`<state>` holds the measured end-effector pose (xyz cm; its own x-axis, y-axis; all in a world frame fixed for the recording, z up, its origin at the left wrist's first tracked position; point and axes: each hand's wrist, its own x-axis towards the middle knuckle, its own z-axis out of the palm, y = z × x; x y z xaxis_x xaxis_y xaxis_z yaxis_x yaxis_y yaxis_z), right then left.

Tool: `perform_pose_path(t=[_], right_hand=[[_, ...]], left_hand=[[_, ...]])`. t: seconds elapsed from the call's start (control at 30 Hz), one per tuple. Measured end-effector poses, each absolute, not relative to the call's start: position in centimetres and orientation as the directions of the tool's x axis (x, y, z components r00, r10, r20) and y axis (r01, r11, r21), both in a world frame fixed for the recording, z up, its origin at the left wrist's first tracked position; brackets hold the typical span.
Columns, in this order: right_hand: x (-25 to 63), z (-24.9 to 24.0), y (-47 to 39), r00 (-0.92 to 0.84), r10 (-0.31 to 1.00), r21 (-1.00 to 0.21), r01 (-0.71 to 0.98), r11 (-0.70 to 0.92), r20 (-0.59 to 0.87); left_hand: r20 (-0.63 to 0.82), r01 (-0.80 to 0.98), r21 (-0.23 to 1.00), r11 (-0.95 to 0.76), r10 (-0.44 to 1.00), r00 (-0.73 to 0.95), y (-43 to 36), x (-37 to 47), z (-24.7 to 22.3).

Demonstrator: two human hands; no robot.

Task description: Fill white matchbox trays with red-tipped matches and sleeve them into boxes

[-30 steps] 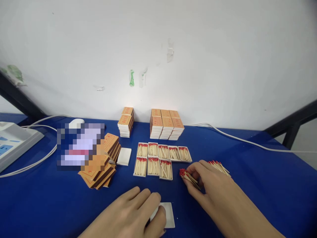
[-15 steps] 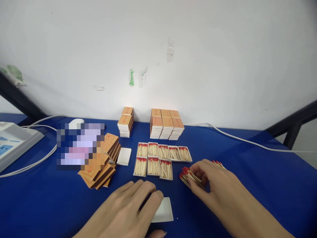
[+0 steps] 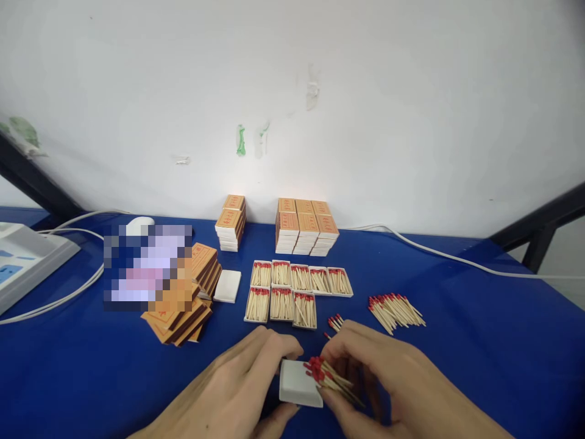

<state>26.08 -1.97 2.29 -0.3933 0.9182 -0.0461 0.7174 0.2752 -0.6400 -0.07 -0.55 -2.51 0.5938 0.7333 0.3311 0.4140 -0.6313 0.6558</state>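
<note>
My left hand (image 3: 242, 384) grips the left end of a white inner tray (image 3: 297, 384), between thumb and fingers. A bunch of red-tipped matches (image 3: 331, 379) is pinched in my right hand (image 3: 379, 378), its heads over the tray's right end. Just behind that hand lie a few loose matches (image 3: 336, 321), partly hidden. Farther right a larger pile of matches (image 3: 397, 311) rests on the blue table (image 3: 457, 366). Trays filled with matches stand in two rows, a front row (image 3: 281, 303) and a back row (image 3: 300, 277).
Closed matchboxes are stacked near the wall, in a narrow stack (image 3: 231, 222) and a wider one (image 3: 307, 225). Orange box sleeves (image 3: 183, 311) lie piled at left beside a white tray (image 3: 227, 286). A white cable (image 3: 439, 253) runs along the back right.
My right hand has carried its matches left and nearer, over the tray. My left hand now grips the tray, which is slightly raised at its near edge. The right match pile is uncovered.
</note>
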Motion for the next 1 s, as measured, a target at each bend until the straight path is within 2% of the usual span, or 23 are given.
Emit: perform_pose_path(t=[0.17,0.3,0.4,0.5,0.6,0.8,1.0], right_hand=[[25.5,1.3,-2.5,-0.459,0.888,-0.559,0.731,0.391,0.022],[25.4,0.4,-2.4,-0.512,0.856,-0.433,0.757,0.49,0.074],[25.4,-0.1,-2.3,-0.538,0.835,-0.328,0.773,0.543,0.114],[25.4,-0.3,-2.4,-0.555,0.821,-0.286,0.771,0.569,0.135],[25.4,-0.3,-2.4,-0.568,0.815,-0.316,0.757,0.572,0.114],[25.7,0.6,-2.0,-0.566,0.824,-0.464,0.731,0.5,-0.004],[25.4,1.2,-1.7,-0.542,0.839,-0.586,0.695,0.417,-0.045]], left_hand=[[0.314,0.352,0.73,-0.586,0.745,0.588,-0.6,0.1,-3.8],[0.291,0.337,0.765,-0.549,0.761,0.579,-0.6,0.2,-4.2],[0.285,0.33,0.775,-0.539,0.764,0.579,-0.6,0.2,-4.3],[0.297,0.331,0.766,-0.551,0.759,0.579,-0.7,0.2,-3.9],[0.273,0.356,0.754,-0.552,0.756,0.595,-0.8,0.1,-3.5],[0.258,0.364,0.766,-0.53,0.772,0.582,-0.7,0.0,-3.9],[0.15,0.432,0.765,-0.478,0.784,0.602,-0.8,0.1,-2.8]])
